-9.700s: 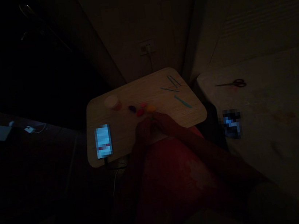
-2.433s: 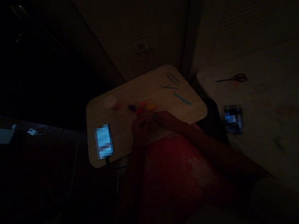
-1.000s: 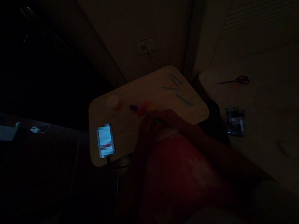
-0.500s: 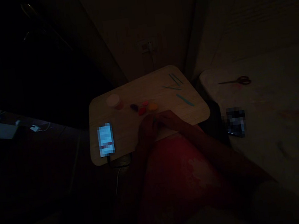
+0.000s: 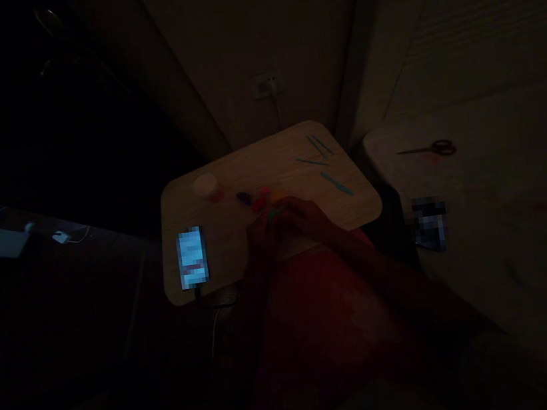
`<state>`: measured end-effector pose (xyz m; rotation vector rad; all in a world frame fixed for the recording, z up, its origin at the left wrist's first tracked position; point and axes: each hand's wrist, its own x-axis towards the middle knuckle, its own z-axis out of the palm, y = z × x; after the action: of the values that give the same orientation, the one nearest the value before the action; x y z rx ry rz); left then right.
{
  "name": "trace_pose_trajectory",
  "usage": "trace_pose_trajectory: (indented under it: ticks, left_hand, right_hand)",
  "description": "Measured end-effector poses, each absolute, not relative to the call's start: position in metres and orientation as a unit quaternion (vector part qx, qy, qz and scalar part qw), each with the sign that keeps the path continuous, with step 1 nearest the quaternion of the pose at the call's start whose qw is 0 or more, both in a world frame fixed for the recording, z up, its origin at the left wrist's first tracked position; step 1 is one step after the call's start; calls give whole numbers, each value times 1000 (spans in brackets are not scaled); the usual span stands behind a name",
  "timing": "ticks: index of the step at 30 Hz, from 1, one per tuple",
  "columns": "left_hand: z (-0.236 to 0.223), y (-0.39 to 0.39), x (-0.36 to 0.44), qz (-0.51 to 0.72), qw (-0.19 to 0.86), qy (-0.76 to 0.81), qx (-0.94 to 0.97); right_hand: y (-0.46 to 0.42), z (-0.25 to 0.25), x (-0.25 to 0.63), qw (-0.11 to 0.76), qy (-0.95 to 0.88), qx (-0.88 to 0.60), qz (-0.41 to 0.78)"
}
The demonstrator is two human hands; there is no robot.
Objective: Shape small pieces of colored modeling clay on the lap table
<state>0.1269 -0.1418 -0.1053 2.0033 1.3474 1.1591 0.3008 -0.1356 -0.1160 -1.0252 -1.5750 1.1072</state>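
Observation:
In the dim light, my left hand (image 5: 260, 235) and my right hand (image 5: 306, 215) meet over the near part of a small wooden-topped table (image 5: 237, 236). Between their closed fingers shows a small green lump of modelling clay (image 5: 273, 214), partly covered by them. Just beyond lie a red lump (image 5: 258, 204), a pink lump (image 5: 264, 191), a dark purple lump (image 5: 243, 198) and an orange lump (image 5: 278, 195), the last partly hidden behind my right hand.
A tub with a pale lid (image 5: 206, 185) stands at the table's left, beyond a lit phone (image 5: 192, 257). Teal modelling tools (image 5: 336, 184) lie at the right. On the pale surface farther right are scissors (image 5: 440, 148) and a blurred dark device (image 5: 430, 225). A wall socket (image 5: 266, 84) holds a plug.
My hands have parted slightly, the left shifting left, and the green lump between them has come into view. My right fingers now cover part of the orange lump.

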Motion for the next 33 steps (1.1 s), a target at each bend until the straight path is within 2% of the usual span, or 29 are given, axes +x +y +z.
trace_pose_trajectory:
  ticks: [4, 11, 17, 23, 27, 33]
  left_hand:
    - [-106, -139, 126, 422, 299, 479, 709]
    - [-114, -138, 127, 432, 396, 477, 655]
    - [-117, -136, 126, 432, 353, 456, 693]
    - [-113, -136, 125, 380, 344, 463, 723]
    - [-108, -139, 126, 388, 341, 457, 724]
    - [-108, -139, 128, 401, 291, 451, 742]
  right_hand:
    - [-136, -117, 302, 457, -666, -362, 465]
    - [-134, -121, 304, 451, -661, -395, 452]
    - [-137, -115, 303, 474, -645, -437, 410]
    - [-137, -114, 304, 437, -688, -428, 391]
    - [-135, -117, 303, 422, -710, -424, 370]
    - [-132, -118, 303, 454, -690, -407, 391]
